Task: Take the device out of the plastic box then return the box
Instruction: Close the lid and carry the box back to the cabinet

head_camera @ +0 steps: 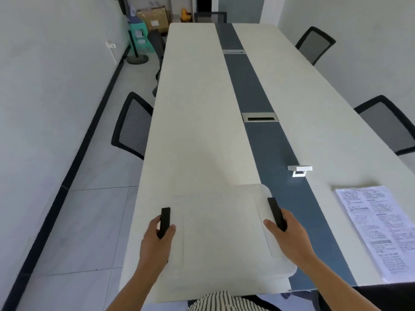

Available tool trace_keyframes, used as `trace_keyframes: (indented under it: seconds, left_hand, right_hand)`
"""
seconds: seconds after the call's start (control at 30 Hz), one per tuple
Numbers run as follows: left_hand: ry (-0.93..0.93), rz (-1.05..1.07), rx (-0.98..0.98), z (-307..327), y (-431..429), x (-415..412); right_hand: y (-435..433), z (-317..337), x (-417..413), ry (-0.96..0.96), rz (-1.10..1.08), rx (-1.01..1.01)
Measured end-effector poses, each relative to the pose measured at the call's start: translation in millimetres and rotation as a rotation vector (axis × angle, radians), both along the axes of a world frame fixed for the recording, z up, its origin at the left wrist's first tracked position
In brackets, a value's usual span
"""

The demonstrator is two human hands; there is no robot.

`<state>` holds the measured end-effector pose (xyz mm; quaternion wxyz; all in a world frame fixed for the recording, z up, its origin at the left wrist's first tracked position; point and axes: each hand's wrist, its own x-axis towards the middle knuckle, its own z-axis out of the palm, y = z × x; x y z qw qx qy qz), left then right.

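Observation:
A white plastic box (222,232) with its lid on lies flat at the near end of the long table (197,108). It has a black latch on each short side. My left hand (155,241) grips the left latch (164,221), thumb on top. My right hand (287,234) grips the right latch (276,213). The device is hidden; the box's inside does not show.
A stack of printed papers (377,230) lies at the near right. A small white pop-up socket (299,170) stands on the table's dark centre strip (258,97). Black mesh chairs (132,126) line both sides. Boxes and a teal stool (138,33) stand at the far left corner.

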<state>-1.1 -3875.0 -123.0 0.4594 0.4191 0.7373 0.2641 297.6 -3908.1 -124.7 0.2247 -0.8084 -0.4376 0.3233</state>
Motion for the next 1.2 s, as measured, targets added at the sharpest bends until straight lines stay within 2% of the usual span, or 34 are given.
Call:
trace_keyframes:
  seconds: [0.2, 0.53, 0.9, 1.2]
  left_hand:
    - [-0.094, 0.265, 0.103, 29, -65, -13]
    - [-0.098, 0.741, 0.076, 41, -242, -27]
    - [-0.081, 1.158, 0.148, 42, -389, -104]
    - [-0.01, 1.214, 0.151, 48, -444, -247]
  right_hand:
    - [-11, 35, -6, 0.244, 0.129, 0.116]
    - [-55, 33, -62, 0.356, 0.527, -0.043]
    - [-108, 41, -224, 0.381, 0.94, -0.082]
    - [-157, 30, -379, 0.443, 1.009, -0.091]
